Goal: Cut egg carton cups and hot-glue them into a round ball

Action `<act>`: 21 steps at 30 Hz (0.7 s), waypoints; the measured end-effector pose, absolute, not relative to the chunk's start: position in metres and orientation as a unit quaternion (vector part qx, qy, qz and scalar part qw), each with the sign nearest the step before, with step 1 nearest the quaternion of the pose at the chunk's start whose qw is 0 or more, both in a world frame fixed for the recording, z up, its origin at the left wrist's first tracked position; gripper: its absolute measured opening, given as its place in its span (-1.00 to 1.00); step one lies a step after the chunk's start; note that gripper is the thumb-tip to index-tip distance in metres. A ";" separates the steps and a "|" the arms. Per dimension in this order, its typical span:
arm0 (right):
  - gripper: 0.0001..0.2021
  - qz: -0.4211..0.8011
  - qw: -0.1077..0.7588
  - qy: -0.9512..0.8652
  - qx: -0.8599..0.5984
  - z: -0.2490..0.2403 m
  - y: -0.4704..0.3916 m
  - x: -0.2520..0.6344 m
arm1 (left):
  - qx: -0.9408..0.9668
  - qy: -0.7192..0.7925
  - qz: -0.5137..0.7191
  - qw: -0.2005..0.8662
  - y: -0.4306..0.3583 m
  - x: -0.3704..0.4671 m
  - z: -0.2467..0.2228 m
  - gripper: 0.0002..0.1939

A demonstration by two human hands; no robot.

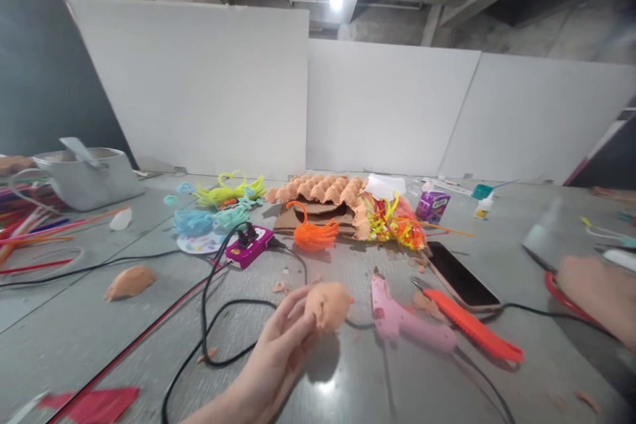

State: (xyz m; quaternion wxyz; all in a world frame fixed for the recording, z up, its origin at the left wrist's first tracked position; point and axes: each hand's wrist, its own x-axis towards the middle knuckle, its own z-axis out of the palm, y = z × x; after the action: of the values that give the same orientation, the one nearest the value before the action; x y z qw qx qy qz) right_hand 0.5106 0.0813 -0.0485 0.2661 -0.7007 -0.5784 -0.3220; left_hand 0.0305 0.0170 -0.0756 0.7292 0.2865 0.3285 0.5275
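Observation:
Between the thumb and fingers of my left hand (283,344), low in the middle, is a cup-shaped piece of tan egg carton (328,306). My right hand (599,295), smeared by motion at the right edge, grips what look like red-handled scissors (552,286), blades toward the upper left. A pink hot glue gun (410,328) lies right of the carton piece. Beside it rests an orange utility knife (474,324). Farther back, an orange pipe-cleaner swan (315,233) sits before an egg-carton structure (322,189) with a cardboard front. Another carton piece (130,282) lies at left.
A purple power strip (248,246) with black cables winds across the table. A phone (462,275) lies at right, near a purple box (432,205) and small glue bottle (483,207). Blue and yellow pipe-cleaner figures (231,192) and a white watering can (92,179) stand left.

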 end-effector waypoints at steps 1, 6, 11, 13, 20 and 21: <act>-0.29 -0.316 0.261 -0.587 -0.698 -0.038 0.081 0.494 | 0.314 0.331 0.525 0.718 0.017 0.030 -0.076 -0.66; -0.67 -0.200 0.257 -0.729 -0.603 -0.022 0.055 0.362 | 0.406 0.357 0.556 0.632 0.014 0.031 -0.080 -0.56; -0.36 0.086 0.234 -0.833 -0.495 -0.028 0.008 0.243 | 0.512 0.363 0.521 0.578 0.008 0.030 -0.079 -0.58; -0.48 0.178 0.245 -0.811 -0.501 -0.024 -0.002 0.221 | 0.534 0.355 0.512 0.571 0.007 0.029 -0.078 -0.57; -0.57 0.224 0.279 -0.770 -0.528 -0.010 -0.014 0.212 | 0.586 0.365 0.486 0.536 0.006 0.026 -0.078 -0.46; -0.57 0.227 0.281 -0.770 -0.526 -0.009 -0.015 0.212 | 0.600 0.371 0.479 0.522 0.006 0.026 -0.076 -0.51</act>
State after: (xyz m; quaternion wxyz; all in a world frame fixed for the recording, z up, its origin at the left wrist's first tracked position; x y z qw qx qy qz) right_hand 0.2122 -0.0149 -0.0094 0.2808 -0.5261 -0.7701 0.2267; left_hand 0.0258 0.0061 -0.0762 0.5220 0.6000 0.3711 0.4793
